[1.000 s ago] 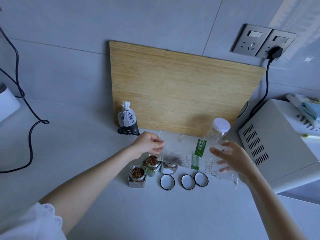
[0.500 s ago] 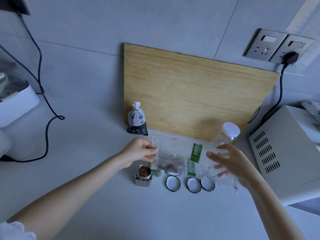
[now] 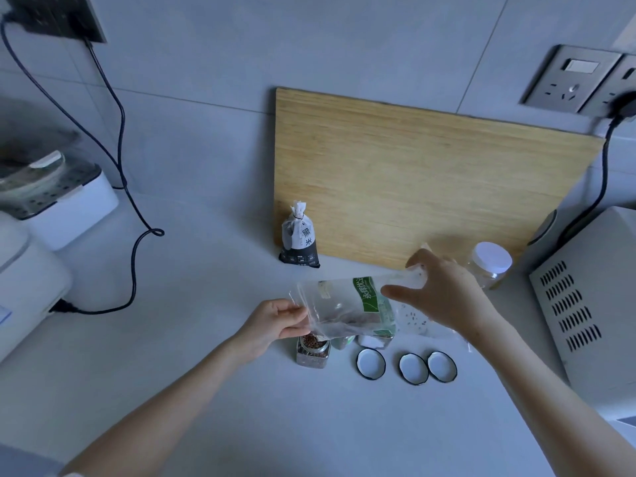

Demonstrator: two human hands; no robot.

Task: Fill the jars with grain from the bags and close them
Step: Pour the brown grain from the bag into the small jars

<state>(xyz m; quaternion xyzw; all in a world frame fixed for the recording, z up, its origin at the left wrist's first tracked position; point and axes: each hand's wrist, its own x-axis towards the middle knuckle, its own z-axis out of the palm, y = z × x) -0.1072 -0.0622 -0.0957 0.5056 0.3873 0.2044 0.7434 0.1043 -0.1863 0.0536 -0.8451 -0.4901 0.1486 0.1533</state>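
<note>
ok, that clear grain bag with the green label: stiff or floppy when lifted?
Probably floppy: the clear bag sags and creases between the left hand and right hand. Likely light: little grain shows, pooled near its low end. Loose grain would probably shift when tilted.

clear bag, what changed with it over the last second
The right hand lifted the clear bag's far end, tipping it down toward the left hand, and its mouth shifted left to hang over the front-left jar. Both hands kept hold. The three lids, black rice bag and white-lidded jar stayed put.
</note>
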